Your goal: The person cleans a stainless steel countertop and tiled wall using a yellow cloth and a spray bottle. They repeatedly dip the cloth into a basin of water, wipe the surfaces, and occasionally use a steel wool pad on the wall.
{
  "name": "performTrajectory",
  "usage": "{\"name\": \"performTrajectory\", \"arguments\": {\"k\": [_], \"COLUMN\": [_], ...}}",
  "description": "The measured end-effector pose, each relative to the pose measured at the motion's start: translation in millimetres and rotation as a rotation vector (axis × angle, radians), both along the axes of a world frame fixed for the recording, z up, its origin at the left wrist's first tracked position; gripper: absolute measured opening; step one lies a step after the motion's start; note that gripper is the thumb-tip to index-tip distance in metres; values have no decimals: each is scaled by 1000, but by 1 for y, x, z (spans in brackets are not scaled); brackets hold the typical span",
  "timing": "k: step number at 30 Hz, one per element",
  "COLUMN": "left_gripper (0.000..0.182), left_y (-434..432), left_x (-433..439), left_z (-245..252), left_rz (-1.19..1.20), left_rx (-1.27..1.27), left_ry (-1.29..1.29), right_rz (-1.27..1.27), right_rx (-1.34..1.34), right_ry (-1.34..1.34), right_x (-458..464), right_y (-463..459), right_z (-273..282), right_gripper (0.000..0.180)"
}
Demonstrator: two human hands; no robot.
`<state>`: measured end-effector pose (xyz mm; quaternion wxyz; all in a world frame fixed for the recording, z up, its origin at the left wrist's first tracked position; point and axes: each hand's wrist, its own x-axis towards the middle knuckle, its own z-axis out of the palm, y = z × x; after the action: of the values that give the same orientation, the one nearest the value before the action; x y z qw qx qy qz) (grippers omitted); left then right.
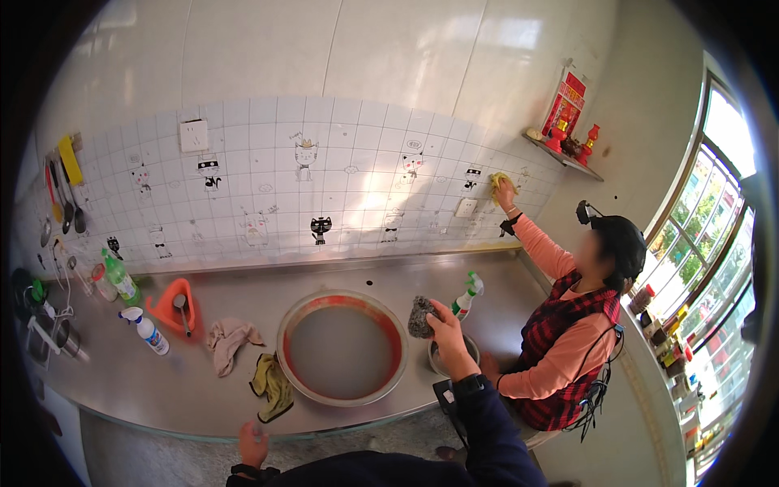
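My right hand [451,341] is raised over the counter, gripping a dark grey steel wool scourer [420,318]. Below and to its left sits a wide metal basin [401,365] with a red inner wall, holding cloudy grey water [341,350]. A smaller metal bowl [471,348] stands partly hidden behind my right hand. At the counter's front edge is my left hand [252,444], its fingers slightly apart and nothing visible in them. Just above it lies a crumpled olive-green cloth [272,386], touching the basin's left side. A beige cloth [231,344] lies farther left.
A co-worker [566,341] at my right wipes the tiled-pattern wall [359,152] with a yellow cloth [502,184]. Spray bottles [149,332] [467,297], an orange plastic container [176,304] and a green bottle [122,280] stand on the steel counter [201,402]. Jars line the windowsill.
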<state>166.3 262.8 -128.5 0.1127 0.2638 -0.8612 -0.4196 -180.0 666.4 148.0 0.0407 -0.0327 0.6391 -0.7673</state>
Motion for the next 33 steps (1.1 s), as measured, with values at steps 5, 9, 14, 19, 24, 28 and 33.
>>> {"name": "performTrajectory", "arguments": {"k": [5, 9, 14, 19, 24, 28, 33], "left_gripper": [59, 58, 57, 54, 51, 50, 48], "left_y": [-1, 12, 35, 73, 113, 130, 124], "left_x": [-4, -5, -5, 5, 20, 34, 36], "left_z": [-10, 0, 23, 53, 73, 74, 79], "left_rz": [-61, -3, 18, 149, 199, 226, 276], "left_rx": [-289, -85, -185, -91, -90, -177, -65], "left_ry": [139, 150, 173, 35, -46, -86, -104], "right_rz": [-75, -29, -69, 132, 232, 343, 595], "right_rx": [35, 187, 207, -143, -110, 3, 817], "right_ry": [126, 144, 174, -135, -265, -260, 359], "right_x": [-12, -14, -11, -9, -18, -25, -41], "right_y": [14, 14, 40, 69, 56, 28, -30], "right_z": [32, 20, -12, -40, -65, -86, -121], "right_gripper": [42, 45, 42, 39, 41, 41, 64]}}
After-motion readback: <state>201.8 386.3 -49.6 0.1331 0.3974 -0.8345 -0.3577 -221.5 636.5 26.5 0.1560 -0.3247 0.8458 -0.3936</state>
